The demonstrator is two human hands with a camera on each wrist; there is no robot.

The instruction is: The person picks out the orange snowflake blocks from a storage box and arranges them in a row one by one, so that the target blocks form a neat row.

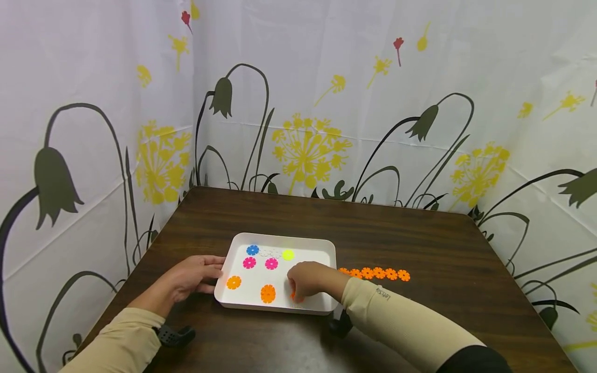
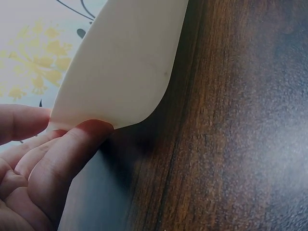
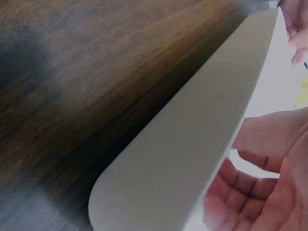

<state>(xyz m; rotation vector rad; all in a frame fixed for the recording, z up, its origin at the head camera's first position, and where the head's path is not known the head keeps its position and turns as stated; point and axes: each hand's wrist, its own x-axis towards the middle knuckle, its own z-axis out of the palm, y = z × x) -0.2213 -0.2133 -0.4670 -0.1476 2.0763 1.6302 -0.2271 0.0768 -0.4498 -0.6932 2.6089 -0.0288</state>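
A white rectangular tray lies on the table with flower-shaped notched plastic discs inside. My left hand is at the tray's left end; in the left wrist view, its extended thumb and forefinger touch the tray wall. My right hand reaches over the right side, fingertips pointing down, pinching an orange disc near the tray floor. In the right wrist view, the tray wall hides the fingertips and the disc. A larger orange disc lies just left of this hand.
Elsewhere in the tray are a blue disc, two pink discs, a yellow disc, pale discs and another orange disc. Several orange discs form a row right of the tray. A patterned curtain hangs behind the table.
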